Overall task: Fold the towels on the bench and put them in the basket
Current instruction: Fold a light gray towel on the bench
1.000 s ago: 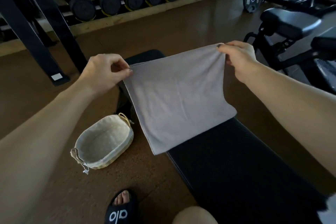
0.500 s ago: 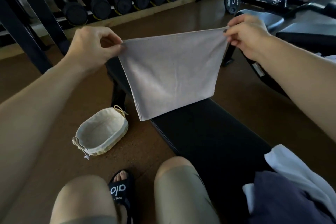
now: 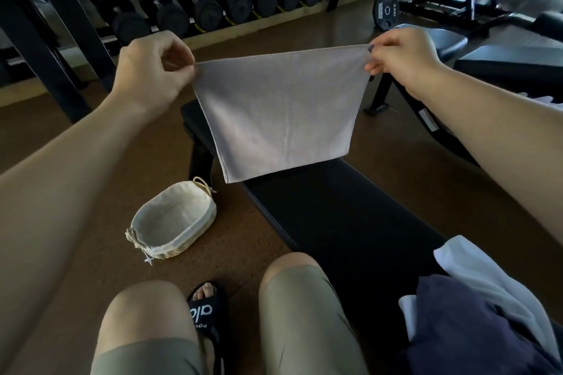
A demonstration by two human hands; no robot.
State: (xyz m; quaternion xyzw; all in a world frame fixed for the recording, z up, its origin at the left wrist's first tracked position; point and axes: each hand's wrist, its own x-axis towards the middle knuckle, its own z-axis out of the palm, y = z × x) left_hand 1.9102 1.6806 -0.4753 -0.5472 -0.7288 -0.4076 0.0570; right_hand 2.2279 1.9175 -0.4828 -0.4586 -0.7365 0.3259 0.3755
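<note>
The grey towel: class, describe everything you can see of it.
The grey towel is plain, soft-looking cloth with a stitched hem along its top edge. It hangs flat and taut above the black bench, apparently doubled over. The left hand and the right hand each pinch one top corner. Nothing else touches it.

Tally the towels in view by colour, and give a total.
Grey towel, held up by left hand and right hand: 1
White towel on the bench: 1
Dark navy towel: 1
Total: 3
</note>
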